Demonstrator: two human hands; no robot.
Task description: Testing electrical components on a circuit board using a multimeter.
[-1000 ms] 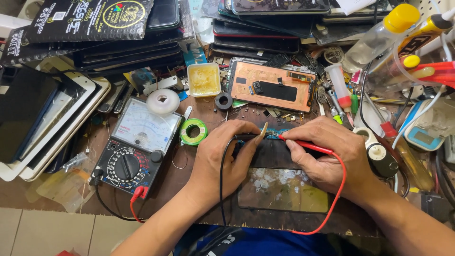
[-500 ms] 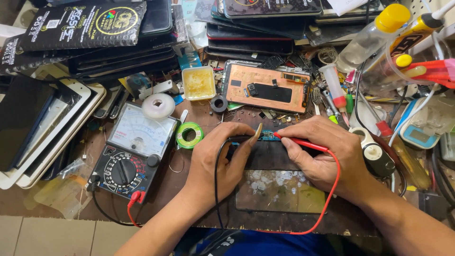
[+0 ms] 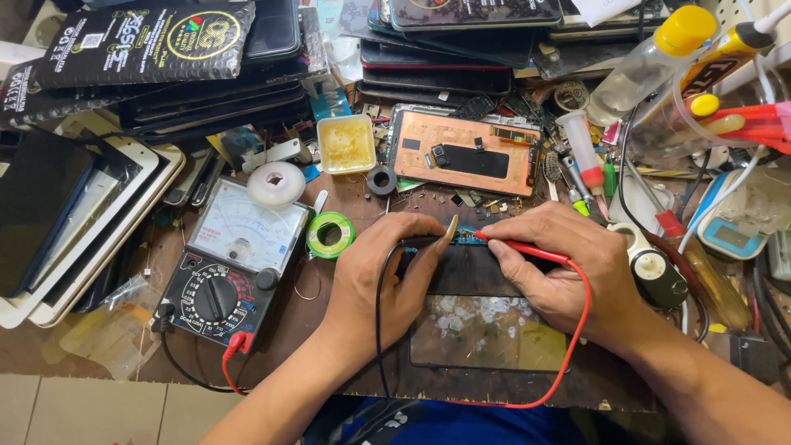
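Red probe pinched in right hand; black probe pinched in left hand; one multimeter.

A red probe and black probe are seen; green tape, a copper-coloured panel, and a yellow-capped bottle are noted.

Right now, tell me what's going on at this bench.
A person is probing an opened phone on a cluttered bench. The left hand holds the black probe, the right hand the red probe; both tips meet at the phone's top edge. Their leads run to an analog meter at left.
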